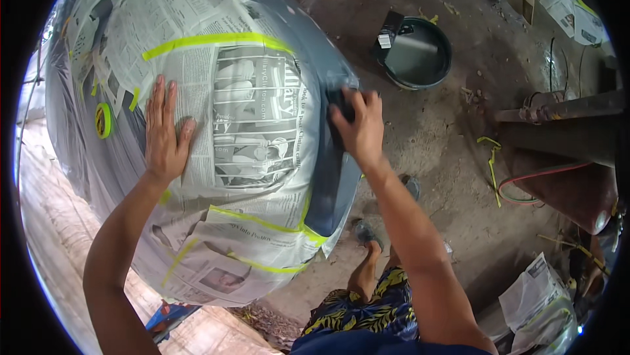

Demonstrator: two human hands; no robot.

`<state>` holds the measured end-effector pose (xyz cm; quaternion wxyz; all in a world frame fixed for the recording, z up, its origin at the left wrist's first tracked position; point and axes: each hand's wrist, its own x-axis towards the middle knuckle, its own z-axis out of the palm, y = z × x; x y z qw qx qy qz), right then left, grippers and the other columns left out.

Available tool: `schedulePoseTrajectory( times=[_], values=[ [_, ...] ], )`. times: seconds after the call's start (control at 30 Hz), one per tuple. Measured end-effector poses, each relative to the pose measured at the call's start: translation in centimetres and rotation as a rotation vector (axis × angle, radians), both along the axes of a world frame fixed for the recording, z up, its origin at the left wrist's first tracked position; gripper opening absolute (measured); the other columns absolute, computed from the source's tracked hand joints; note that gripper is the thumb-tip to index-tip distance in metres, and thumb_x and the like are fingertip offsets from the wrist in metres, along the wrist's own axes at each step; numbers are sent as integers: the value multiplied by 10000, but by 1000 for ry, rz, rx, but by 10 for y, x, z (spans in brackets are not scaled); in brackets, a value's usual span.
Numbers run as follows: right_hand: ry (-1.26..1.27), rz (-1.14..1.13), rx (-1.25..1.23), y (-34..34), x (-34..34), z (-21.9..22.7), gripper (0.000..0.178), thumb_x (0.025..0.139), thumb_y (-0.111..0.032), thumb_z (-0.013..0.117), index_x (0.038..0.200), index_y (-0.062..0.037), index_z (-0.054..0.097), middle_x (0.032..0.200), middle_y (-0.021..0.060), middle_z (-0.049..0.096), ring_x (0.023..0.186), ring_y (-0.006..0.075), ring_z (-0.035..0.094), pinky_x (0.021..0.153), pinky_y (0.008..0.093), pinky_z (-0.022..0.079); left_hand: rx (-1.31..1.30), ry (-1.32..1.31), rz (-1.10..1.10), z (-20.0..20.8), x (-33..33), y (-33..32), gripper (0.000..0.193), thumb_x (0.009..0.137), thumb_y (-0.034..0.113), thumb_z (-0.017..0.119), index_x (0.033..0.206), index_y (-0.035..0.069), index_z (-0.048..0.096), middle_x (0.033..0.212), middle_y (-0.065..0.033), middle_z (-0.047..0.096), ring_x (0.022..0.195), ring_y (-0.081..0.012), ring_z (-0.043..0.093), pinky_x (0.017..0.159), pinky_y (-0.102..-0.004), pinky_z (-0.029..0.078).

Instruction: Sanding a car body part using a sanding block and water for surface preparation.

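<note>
A rounded vehicle body is masked with newspaper sheets and bright yellow-green tape. My left hand lies flat on the newspaper, fingers stretched out, holding nothing. On the right side, a bare grey panel runs along the edge of the masking. My right hand bends its fingers over a dark piece of what looks like sandpaper, pressed against that panel. The fingers partly cover it. Left of my left hand, a roll of yellow-green tape rests on the covered body.
A dark bucket of water stands on the floor beyond my right hand, a black sheet over its rim. At the right are a metal pipe, a red hose, loose tape strips and newspaper scraps.
</note>
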<state>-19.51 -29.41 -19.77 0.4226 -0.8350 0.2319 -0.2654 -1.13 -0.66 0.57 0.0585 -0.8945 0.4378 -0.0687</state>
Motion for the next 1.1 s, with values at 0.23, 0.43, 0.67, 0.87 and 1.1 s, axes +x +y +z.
schedulePoseTrajectory(
  times=[0.23,0.43,0.67,0.87,1.1],
  values=[
    [123,3,54,-1,7,6,482,820,-231,797,1251,-67,656,1084,138,569,1007,340,565,855,421,511,-36,14,6,1,3,0,701,1005,303,519,1584,16,247,1660,-209,177,1527,-414,186,1225,-562,146],
    [-8,8,-17,-17,39,10,398,846,-239,768,1199,-90,662,1101,174,575,1025,378,567,842,448,511,-1,0,-19,1,1,2,703,1008,322,515,1587,28,245,1662,-204,176,1529,-410,180,1224,-564,154],
    [120,20,146,30,-81,1,452,856,-225,765,1262,-83,627,1156,175,579,1056,373,581,892,435,508,-1,-31,-2,5,-3,1,716,1013,375,524,1591,58,243,1658,-195,186,1524,-396,194,1235,-535,164],
    [81,-50,578,29,-150,-25,450,951,-297,691,1313,-64,560,1131,196,627,1022,325,636,891,384,516,-120,129,-40,14,4,7,728,999,356,579,1590,80,256,1661,-186,181,1521,-378,209,1235,-507,186],
    [27,-273,1210,-6,-216,-49,385,996,-284,632,1318,-93,538,1004,14,596,883,107,512,759,256,426,100,-13,42,32,-10,2,730,951,277,680,1567,118,322,1652,-135,222,1499,-356,257,1222,-519,212]
  ],
)
